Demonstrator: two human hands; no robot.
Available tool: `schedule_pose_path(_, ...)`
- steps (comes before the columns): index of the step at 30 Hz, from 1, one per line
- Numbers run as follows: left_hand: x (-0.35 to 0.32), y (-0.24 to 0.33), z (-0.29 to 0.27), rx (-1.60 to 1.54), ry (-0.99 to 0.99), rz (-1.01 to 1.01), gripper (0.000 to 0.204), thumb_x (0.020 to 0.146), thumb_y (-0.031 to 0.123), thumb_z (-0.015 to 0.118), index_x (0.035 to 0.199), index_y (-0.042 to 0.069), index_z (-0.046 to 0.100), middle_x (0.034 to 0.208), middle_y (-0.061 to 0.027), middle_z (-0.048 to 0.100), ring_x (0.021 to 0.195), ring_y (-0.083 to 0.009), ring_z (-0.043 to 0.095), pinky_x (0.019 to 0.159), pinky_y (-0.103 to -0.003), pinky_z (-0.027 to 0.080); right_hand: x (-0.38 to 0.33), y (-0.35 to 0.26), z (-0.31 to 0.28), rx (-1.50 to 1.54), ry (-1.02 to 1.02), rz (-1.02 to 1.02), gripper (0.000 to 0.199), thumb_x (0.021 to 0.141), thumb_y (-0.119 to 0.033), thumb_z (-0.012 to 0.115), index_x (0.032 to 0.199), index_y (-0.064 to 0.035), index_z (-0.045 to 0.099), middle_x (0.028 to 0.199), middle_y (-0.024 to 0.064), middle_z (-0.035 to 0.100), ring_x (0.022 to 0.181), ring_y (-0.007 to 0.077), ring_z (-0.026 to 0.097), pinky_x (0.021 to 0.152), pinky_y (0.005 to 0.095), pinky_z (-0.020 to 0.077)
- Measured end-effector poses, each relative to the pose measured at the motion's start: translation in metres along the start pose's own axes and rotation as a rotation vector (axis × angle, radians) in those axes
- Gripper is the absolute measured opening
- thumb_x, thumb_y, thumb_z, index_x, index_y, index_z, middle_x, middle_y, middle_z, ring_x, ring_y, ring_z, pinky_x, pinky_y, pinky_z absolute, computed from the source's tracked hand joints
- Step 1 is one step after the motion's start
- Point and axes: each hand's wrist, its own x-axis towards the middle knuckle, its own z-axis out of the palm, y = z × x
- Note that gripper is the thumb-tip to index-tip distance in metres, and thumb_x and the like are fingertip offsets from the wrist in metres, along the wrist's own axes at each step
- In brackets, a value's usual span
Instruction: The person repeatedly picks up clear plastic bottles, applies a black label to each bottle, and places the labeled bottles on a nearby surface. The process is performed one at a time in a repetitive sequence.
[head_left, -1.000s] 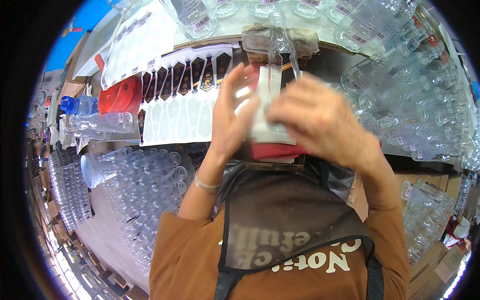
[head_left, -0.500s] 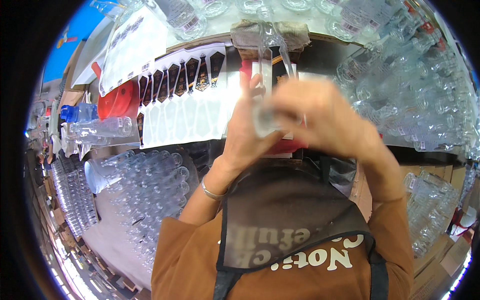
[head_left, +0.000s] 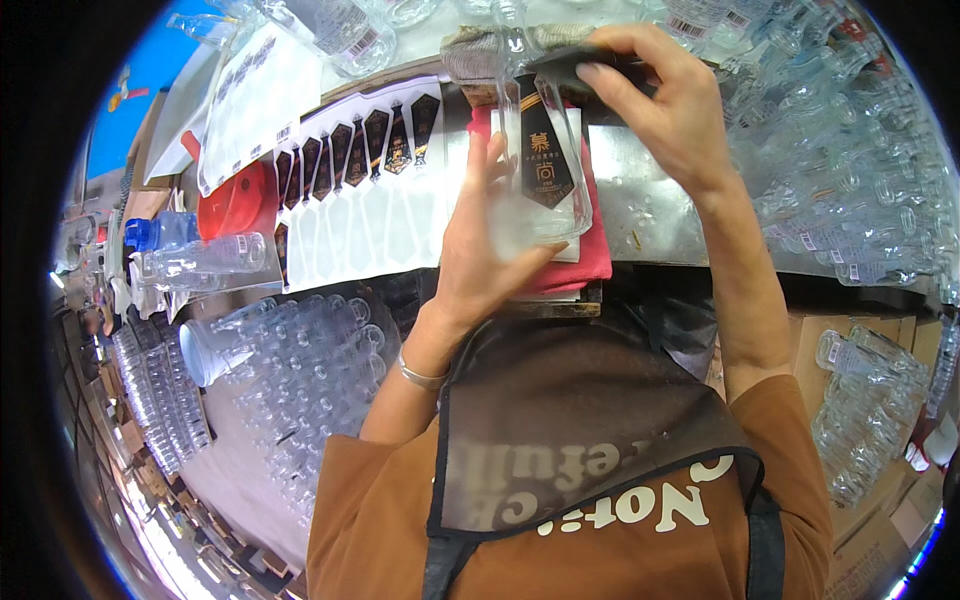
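A clear glass bottle [head_left: 576, 215] lies with its base toward me and its neck on a rolled grey cloth [head_left: 470, 58]. Under it is a pink-red cloth pad [head_left: 597, 262]. A black tie-shaped label [head_left: 545, 155] with gold print sits on the bottle's upper face. My left hand [head_left: 475, 225] holds the bottle from the left, fingers along its side and thumb by the base. Above the bottle's shoulder, my right hand [head_left: 668, 95] pinches a dark flat piece [head_left: 570, 62] whose kind I cannot make out; it overlaps the label's narrow end.
Left of the bottle lies a white sheet of black tie-shaped labels [head_left: 360, 215], its near row bare. A red dish [head_left: 238, 200] and blue-capped bottle [head_left: 160, 230] stand farther left. Many glass bottles [head_left: 840, 190] crowd the right; more bottles [head_left: 310, 370] fill the lower left.
My right hand has moved from over the bottle's lower body up and right to its shoulder, uncovering the label. My left hand stays at the bottle.
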Motion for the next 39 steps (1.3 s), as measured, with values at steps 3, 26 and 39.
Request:
schedule_pose_path(3,-0.001,-0.006,0.002,0.026,0.012,0.017,0.113,0.067,0.005,0.086,0.157,-0.003,0.017,0.155,-0.0219,0.038,0.134,-0.0347,0.050,0.109,-0.040,0.044,-0.052,-0.010,0.003,0.041,-0.172,-0.244,0.030,0.072,0.001,0.071,0.101,-0.0044,0.067,0.111,0.0118,0.070,0.103,0.0298,0.066,0.091,0.0392,0.0524)
schedule_pose_path(26,-0.008,0.000,0.008,0.151,0.065,0.050,0.119,0.069,0.007,0.087,0.157,-0.003,0.008,0.156,-0.0261,0.033,0.138,-0.0390,0.044,0.110,-0.045,0.039,-0.066,-0.056,-0.003,0.140,-0.459,-0.086,0.028,0.081,-0.001,0.073,0.109,-0.0027,0.070,0.096,0.0112,0.071,0.081,0.0260,0.067,0.078,0.0341,0.0540)
schedule_pose_path(39,-0.001,0.006,-0.003,-0.059,0.048,-0.002,0.100,0.078,0.018,0.083,0.155,-0.006,0.022,0.160,-0.0303,0.022,0.149,-0.0398,0.027,0.119,-0.043,0.028,-0.075,-0.030,0.008,0.231,-0.299,0.475,0.039,0.103,-0.027,0.053,0.122,0.0055,0.064,0.069,0.0051,0.064,0.053,0.0099,0.050,0.052,0.0281,0.0411)
